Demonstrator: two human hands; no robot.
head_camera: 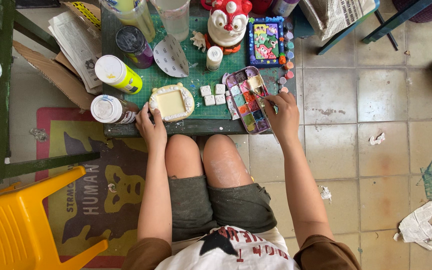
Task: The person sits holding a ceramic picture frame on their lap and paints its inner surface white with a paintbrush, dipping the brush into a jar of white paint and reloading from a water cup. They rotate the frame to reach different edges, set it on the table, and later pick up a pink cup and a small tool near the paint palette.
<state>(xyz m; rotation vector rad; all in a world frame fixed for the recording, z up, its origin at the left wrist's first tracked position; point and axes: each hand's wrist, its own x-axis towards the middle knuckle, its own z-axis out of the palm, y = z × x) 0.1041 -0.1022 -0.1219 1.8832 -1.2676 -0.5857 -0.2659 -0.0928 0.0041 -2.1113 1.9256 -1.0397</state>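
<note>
My left hand (151,126) rests at the near edge of a low green table (126,131), its fingers touching the rim of a cream plaster frame (171,102) lying on a green cutting mat (196,80). My right hand (282,116) grips a thin paintbrush (266,101) whose tip dips into a paint palette (248,99) with several coloured wells. Small white plaster squares (212,94) lie between the frame and the palette.
Paint bottles (117,74) and cups (173,17) crowd the table's left and back. A red-and-white figurine (227,22) and a painted blue frame (266,41) stand behind. A yellow plastic chair (21,225) is at my left. Paper scraps (418,227) lie on the tiled floor.
</note>
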